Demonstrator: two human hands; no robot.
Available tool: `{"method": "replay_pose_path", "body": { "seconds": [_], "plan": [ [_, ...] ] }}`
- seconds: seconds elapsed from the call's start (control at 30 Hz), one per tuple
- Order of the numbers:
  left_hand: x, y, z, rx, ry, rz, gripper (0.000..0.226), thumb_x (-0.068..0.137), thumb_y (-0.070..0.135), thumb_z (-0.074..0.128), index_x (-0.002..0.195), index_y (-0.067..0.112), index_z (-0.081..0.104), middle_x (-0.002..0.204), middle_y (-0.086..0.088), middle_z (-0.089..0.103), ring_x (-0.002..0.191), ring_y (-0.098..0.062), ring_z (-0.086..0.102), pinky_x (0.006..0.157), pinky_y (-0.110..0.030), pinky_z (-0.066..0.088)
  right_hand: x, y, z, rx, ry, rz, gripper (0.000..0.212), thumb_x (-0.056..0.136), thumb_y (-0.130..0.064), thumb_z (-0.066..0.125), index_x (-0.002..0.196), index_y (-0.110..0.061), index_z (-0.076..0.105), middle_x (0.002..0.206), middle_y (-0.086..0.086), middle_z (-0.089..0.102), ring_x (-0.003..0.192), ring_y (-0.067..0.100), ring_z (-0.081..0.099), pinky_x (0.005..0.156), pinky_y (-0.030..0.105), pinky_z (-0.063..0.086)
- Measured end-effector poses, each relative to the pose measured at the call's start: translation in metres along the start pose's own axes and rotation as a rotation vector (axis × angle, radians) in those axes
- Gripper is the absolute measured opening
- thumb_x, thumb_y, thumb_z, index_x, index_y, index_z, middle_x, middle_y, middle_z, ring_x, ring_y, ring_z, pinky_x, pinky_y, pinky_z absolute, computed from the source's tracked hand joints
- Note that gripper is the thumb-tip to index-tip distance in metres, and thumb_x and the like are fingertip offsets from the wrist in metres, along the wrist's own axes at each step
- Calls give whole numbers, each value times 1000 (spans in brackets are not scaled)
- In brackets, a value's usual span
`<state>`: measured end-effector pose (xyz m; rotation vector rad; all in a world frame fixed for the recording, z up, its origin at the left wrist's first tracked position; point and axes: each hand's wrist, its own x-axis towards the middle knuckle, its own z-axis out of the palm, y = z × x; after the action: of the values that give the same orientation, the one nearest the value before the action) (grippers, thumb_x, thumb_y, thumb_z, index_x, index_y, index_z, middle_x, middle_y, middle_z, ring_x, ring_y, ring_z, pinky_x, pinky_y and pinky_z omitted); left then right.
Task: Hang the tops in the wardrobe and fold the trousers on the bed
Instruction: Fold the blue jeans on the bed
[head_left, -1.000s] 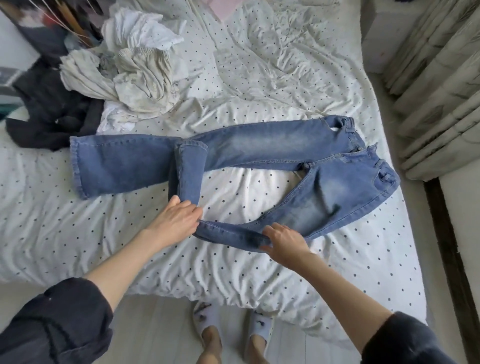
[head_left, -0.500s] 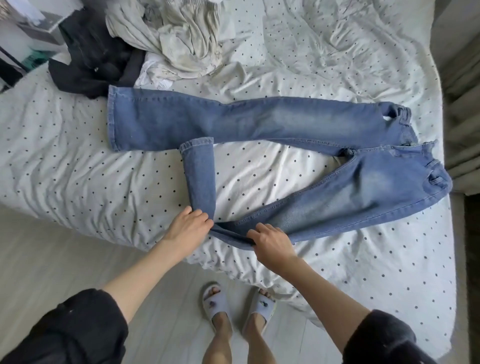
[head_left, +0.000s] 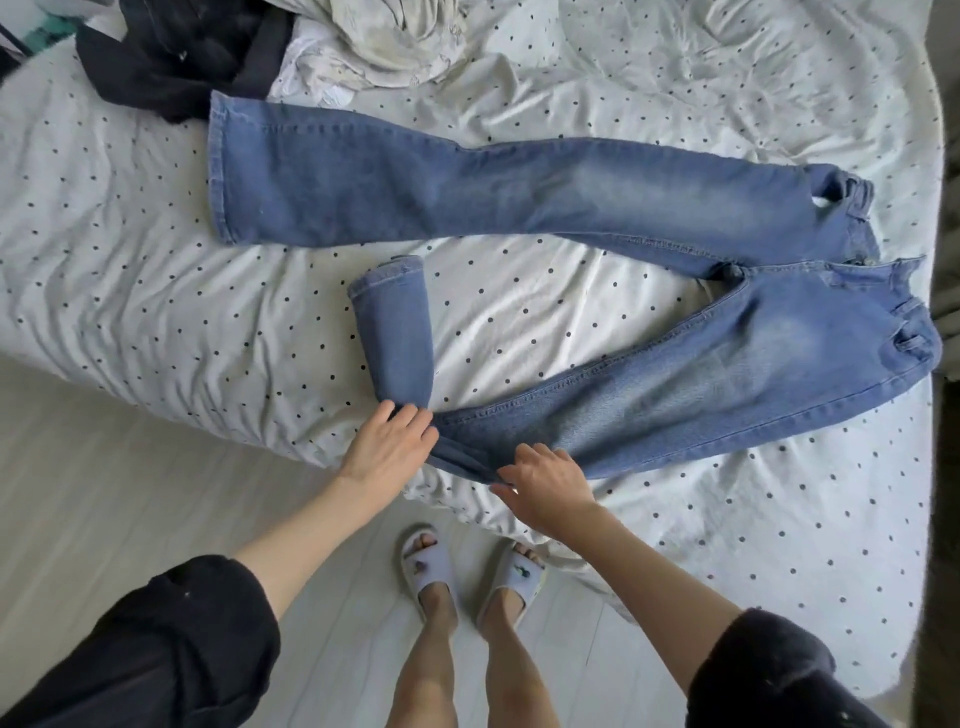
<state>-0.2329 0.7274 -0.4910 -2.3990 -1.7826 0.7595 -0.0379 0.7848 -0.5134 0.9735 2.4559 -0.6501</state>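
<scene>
Blue jeans (head_left: 571, 208) lie spread on the dotted white bed sheet (head_left: 130, 260), waistband at the right. The far leg stretches flat to the left. The near leg is bent at the knee, its lower part (head_left: 395, 322) turned up towards the far leg. My left hand (head_left: 387, 447) rests with straight fingers on the bend of that leg near the bed's front edge. My right hand (head_left: 545, 480) pinches the lower seam of the same leg just to the right of the bend.
A black garment (head_left: 171, 57) and a heap of white and cream clothes (head_left: 384, 47) lie at the back left of the bed. The pale wooden floor (head_left: 130, 493) and my slippered feet (head_left: 467, 577) are below the bed's edge.
The near leg's lower part has drawn away from the far leg, leaving a gap of sheet. Both hands stay at the bend. The view has shifted left and down.
</scene>
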Motion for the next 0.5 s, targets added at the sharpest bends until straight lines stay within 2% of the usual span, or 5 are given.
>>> {"method": "replay_pose_path", "body": {
  "seconds": [0.07, 0.17, 0.23, 0.33, 0.5],
  "plan": [
    [-5, -5, 1, -68, -21, -66, 34, 52, 19, 84, 82, 23, 71, 66, 4, 59, 58, -14, 57, 59, -26, 44, 11, 1, -7, 7, 82, 4, 38, 101, -38, 33, 114, -17, 62, 113, 5, 54, 109, 24, 49, 87, 35, 38],
    [-14, -18, 16, -68, -88, -163, 61, 52, 20, 84, 111, 24, 70, 65, 2, 62, 54, -14, 59, 60, -25, 46, 38, 1, -20, -61, 237, -13, 30, 100, -25, 36, 122, -17, 55, 125, 5, 51, 116, 25, 45, 94, 38, 33],
    [-18, -26, 18, -60, -25, -188, 53, 40, 18, 88, 92, 20, 76, 57, 0, 60, 48, -16, 57, 54, -23, 45, 59, -4, -28, -101, 228, -13, 33, 97, -19, 41, 129, -18, 48, 132, 5, 47, 121, 25, 42, 98, 41, 29],
    [-21, -27, 23, -32, -14, -148, 25, 48, 16, 83, 68, 21, 71, 64, 1, 57, 61, -18, 58, 58, -28, 45, 82, -17, -31, -205, 104, -26, 39, 91, -13, 47, 129, -18, 43, 122, 4, 55, 116, 24, 46, 101, 45, 26],
    [-34, -24, 36, -135, -24, -77, 18, 47, 17, 80, 57, 18, 66, 81, -2, 61, 80, -22, 60, 70, -32, 46, 98, -37, -26, -256, 46, -46, 25, 88, -12, 50, 113, -15, 56, 102, 4, 64, 104, 23, 53, 100, 42, 26]
  ]
}}
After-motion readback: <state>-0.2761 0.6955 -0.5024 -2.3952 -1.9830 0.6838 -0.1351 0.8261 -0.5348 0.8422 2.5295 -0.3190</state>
